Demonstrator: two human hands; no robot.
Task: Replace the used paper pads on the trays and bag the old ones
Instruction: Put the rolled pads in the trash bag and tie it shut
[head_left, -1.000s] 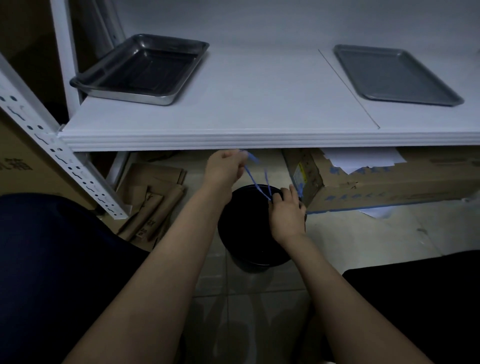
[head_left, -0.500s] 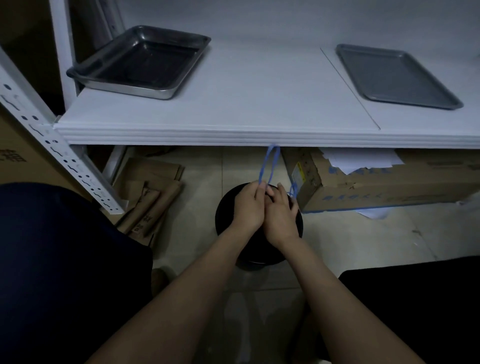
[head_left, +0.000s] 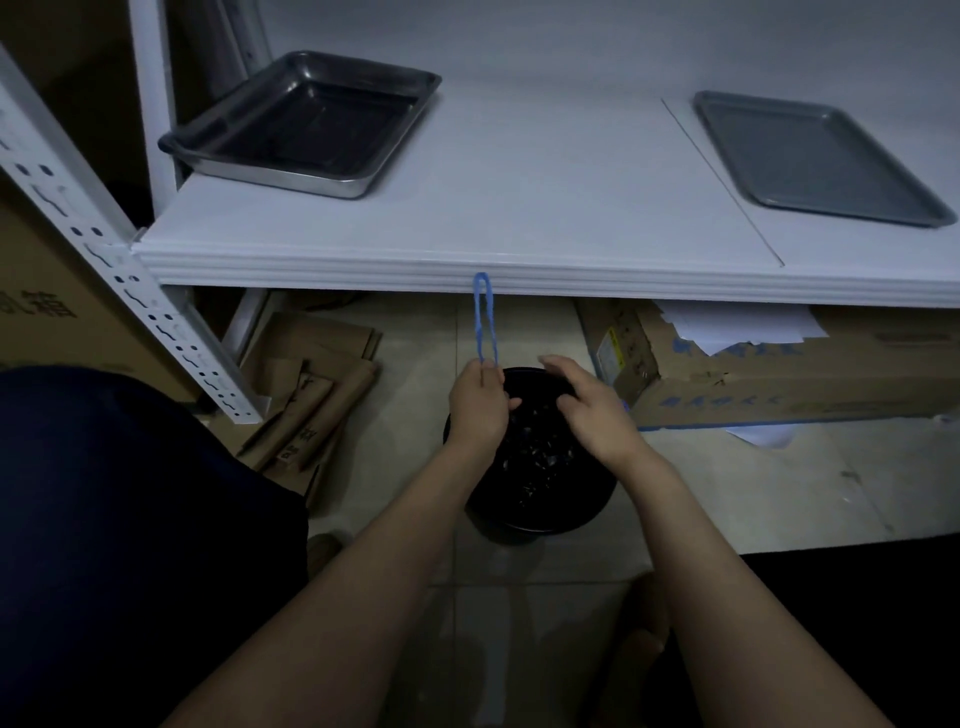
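Note:
A black bag-lined bin (head_left: 535, 457) stands on the floor below the shelf edge. My left hand (head_left: 478, 405) pinches the blue drawstring loop (head_left: 484, 322), which sticks up in front of the shelf lip. My right hand (head_left: 587, 410) hovers over the bin's right rim with fingers loosely curved and nothing in it. A deep steel tray (head_left: 306, 124) sits at the shelf's back left and a flat grey tray (head_left: 815, 156) at the back right; both show no pad.
The white shelf (head_left: 519, 208) spans the view, with a perforated white upright (head_left: 119, 270) at the left. On the floor lie flattened cardboard pieces (head_left: 306, 410) at the left and a cardboard box (head_left: 779, 374) with white papers (head_left: 737, 327) at the right.
My hands were together over the bin; now they have parted. The left still holds the blue loop upright, and the right has let go and moved right.

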